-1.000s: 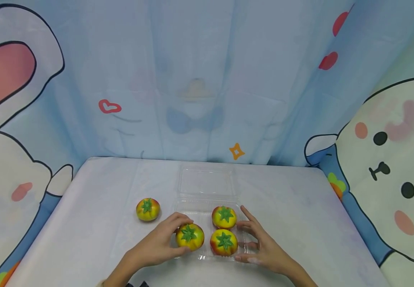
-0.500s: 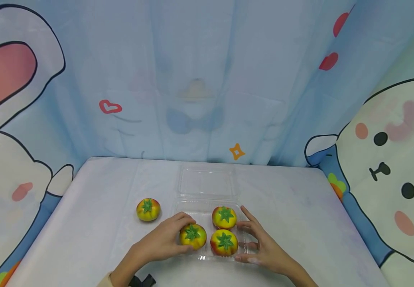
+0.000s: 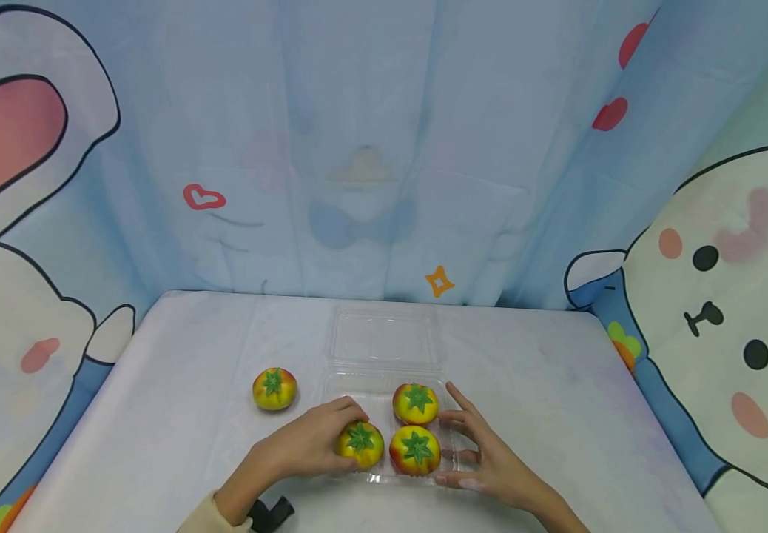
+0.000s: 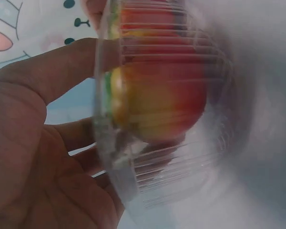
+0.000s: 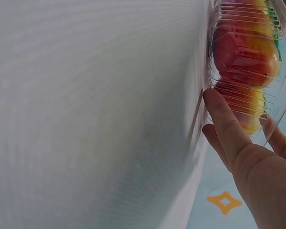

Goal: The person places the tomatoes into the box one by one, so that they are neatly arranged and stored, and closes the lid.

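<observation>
A clear plastic clamshell box (image 3: 384,389) lies with its lid folded back. Two yellow-red tomatoes (image 3: 416,403) with green star-shaped tops sit in its right half. In the front left of the box, my left hand (image 3: 320,442) holds another tomato (image 3: 360,446), thumb on the near side and fingers on the far side. Through the ribbed wall in the left wrist view, this tomato (image 4: 162,95) shows red and yellow. My right hand (image 3: 487,459) rests along the box's right side, fingers fairly straight; in the right wrist view the fingertips (image 5: 211,95) touch the outer wall.
One more tomato (image 3: 274,389) stands on the white tablecloth (image 3: 191,385), left of the box. The clear lid (image 3: 384,337) lies flat behind the box. A blue curtain (image 3: 357,111) with cartoon animals hangs past the table's far edge.
My left hand has moved slightly right with its tomato, bringing it closer to the two on the right and lower in the box. My right hand has stayed in place.
</observation>
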### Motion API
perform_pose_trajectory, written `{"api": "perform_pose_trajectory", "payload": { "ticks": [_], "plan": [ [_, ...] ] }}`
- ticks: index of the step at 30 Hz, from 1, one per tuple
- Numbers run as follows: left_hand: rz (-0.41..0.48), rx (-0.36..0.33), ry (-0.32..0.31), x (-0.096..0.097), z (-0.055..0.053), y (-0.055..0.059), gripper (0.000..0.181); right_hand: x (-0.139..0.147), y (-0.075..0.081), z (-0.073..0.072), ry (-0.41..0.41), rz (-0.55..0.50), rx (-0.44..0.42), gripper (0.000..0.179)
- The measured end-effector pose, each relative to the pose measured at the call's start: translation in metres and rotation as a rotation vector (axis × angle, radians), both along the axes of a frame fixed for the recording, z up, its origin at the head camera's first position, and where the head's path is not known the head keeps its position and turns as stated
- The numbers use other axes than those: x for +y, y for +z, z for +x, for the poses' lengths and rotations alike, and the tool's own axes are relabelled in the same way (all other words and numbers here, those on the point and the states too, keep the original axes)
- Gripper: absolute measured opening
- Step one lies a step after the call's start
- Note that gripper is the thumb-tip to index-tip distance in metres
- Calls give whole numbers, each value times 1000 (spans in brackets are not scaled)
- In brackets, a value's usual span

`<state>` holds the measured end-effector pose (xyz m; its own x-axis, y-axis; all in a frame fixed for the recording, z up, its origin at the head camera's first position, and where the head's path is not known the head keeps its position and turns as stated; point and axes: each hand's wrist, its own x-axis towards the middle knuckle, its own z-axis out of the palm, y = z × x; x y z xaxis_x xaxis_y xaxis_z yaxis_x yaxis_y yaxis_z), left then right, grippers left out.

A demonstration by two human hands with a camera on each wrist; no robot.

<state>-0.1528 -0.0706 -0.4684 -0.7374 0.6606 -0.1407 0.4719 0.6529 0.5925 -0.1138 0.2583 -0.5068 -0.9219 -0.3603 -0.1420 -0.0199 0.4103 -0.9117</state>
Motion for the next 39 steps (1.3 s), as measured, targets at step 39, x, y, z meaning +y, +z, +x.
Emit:
{"api": "perform_pose_trajectory", "payload": {
  "ticks": [39],
  "plan": [
    [152,251,281,-87,-14,35,61,0,0,-1,19,-41,6,86]
  ]
}}
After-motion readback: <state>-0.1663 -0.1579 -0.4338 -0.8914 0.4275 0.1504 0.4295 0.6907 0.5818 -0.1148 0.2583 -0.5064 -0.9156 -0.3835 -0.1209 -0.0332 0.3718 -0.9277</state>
